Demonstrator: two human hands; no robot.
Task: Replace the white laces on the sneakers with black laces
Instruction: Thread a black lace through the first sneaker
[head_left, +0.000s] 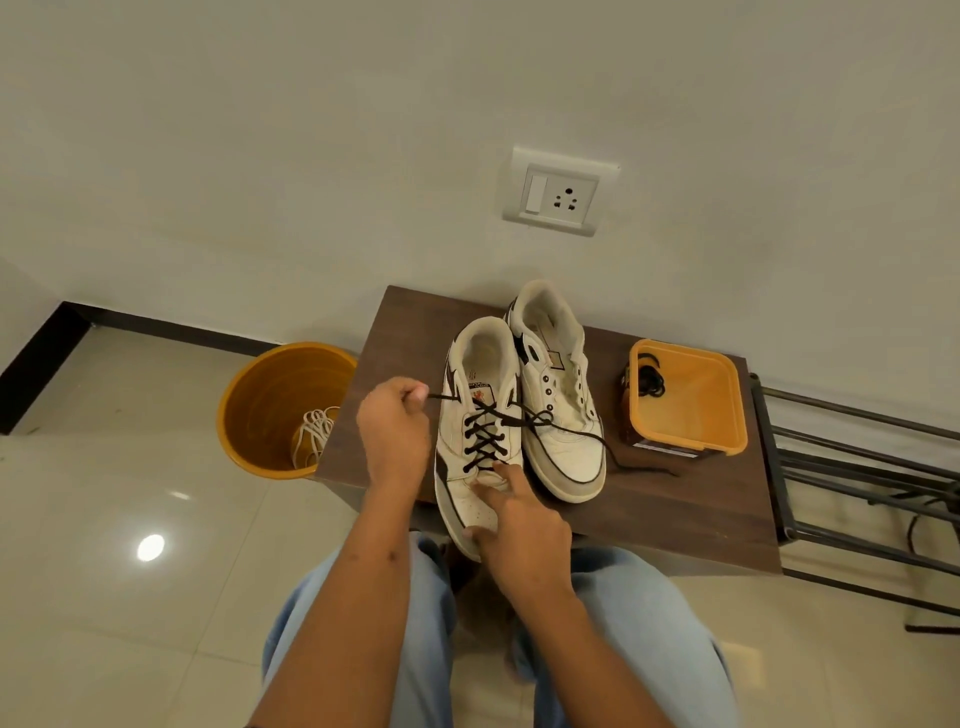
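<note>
Left hand (393, 434) pinches one end of the black lace (485, 434), pulling it out sideways, likely to snug the crossings. Right hand (519, 525) lies on the near sneaker's (475, 499) toe with fingers extended, pinning it to the table (675, 519). Hands apart. Other lace end trails right over the far sneaker (563, 452), which has bare eyelets. Spare black lace (651, 381) waits in the orange container (691, 410); white laces (314, 431) dumped in the orange bucket (270, 410). Tongue patch and container label: text unreadable.

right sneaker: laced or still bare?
Bare. The right sneaker shows empty eyelets with no lace through them; one loose end of the black lace from the other shoe only lies across it.
</note>
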